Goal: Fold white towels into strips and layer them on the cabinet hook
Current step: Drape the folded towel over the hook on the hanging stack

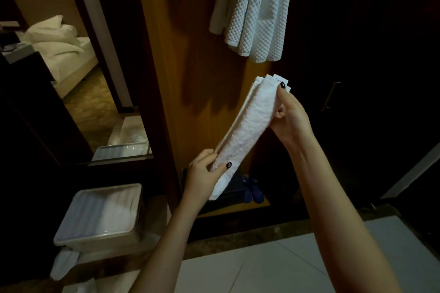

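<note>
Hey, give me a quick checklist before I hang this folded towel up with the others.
1. The folded towel is a narrow strip: ok.
2. The left hand grips its lower end: ok.
3. The right hand pinches its upper end beside the label: ok.
4. The hanging towels are above the strip: ok.
5. What they hang from: cannot tell, it is out of frame.

Open space lies between the hanging towels (256, 7) above and blue slippers (252, 189) below.
</note>
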### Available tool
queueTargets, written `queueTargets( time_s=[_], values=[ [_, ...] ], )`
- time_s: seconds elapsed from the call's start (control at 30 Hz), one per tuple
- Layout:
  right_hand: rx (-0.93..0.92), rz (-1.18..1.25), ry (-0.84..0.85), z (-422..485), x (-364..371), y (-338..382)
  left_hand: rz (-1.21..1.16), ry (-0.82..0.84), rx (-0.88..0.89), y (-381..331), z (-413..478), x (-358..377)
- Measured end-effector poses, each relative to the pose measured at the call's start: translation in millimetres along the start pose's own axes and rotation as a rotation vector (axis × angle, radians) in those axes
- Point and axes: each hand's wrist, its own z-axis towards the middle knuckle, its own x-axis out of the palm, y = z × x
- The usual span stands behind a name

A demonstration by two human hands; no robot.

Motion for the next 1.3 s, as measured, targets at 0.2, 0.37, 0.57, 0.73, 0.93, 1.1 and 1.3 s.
queueTargets(
  time_s=[0.2,0.37,0.57,0.73,0.93,1.1,1.3],
  values=[
    [0.045,0.016,-0.012,7.6,-13.2,1.5,-0.079,0.168,-0.044,2.4,1.2,-12.2],
    [0.014,-0.051,-0.048,9.9,-23.8,-2.1,-0.084,0.26,-0.069,4.3,3.5,-19.4],
    [-0.088,-0.378,-0.216,23.1,-41.4,-9.9,-0.03,0.416,0.005,-10.4,14.4,-39.5],
    [-0.181,-0.542,-0.198,36.3,-65.2,-3.0,0.07,0.623,-0.001,-22.0,42.8,-46.0],
    [-0.313,-0.493,-0.141,44.3,-98.4,14.0,0.073,0.675,-0.022,-27.0,92.8,-49.6],
    [-0.308,-0.516,-0.086,51.6,-106.3,49.9,0.037,0.633,0.0,-54.1,144.7,-53.5],
    [-0.284,-0.4,0.022,98.1,-98.7,111.8,-0.032,0.419,0.103,-104.1,226.8,-62.7]
  ],
)
